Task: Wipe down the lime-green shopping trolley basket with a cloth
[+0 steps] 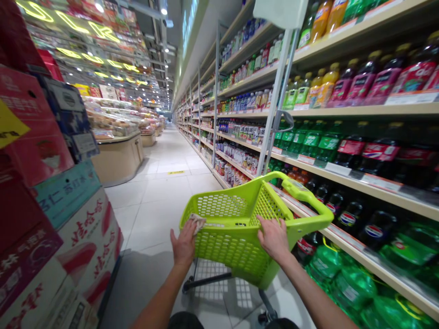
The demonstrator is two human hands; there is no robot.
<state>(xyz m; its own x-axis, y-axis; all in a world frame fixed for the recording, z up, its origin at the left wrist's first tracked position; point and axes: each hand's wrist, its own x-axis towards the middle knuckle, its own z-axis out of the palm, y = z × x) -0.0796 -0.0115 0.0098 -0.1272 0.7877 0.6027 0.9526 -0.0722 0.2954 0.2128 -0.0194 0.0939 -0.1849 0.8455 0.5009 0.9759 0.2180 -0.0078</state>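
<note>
A lime-green plastic shopping cart [226, 249] stands sideways before me, its handle [320, 208] pointing right toward the shelves. My left hand [184, 242] presses a crumpled, light-coloured cloth [198, 222] against the cart's rim near its front left corner. Over the near rim, close to the handle end, my right hand [273, 236] is hooked with its fingers curled onto the edge. Nothing lies in the part of the basket that shows. Below it, the dark wheeled frame rests on the floor.
Tall shelves of bottled drinks [343, 146] run along the right. Stacked drink cartons [85, 242] rise close on the left. Further off, a rounded wooden display counter [118, 157] holds packaged food. A tiled aisle [161, 196] leads away between them, with a yellow floor sticker [176, 172].
</note>
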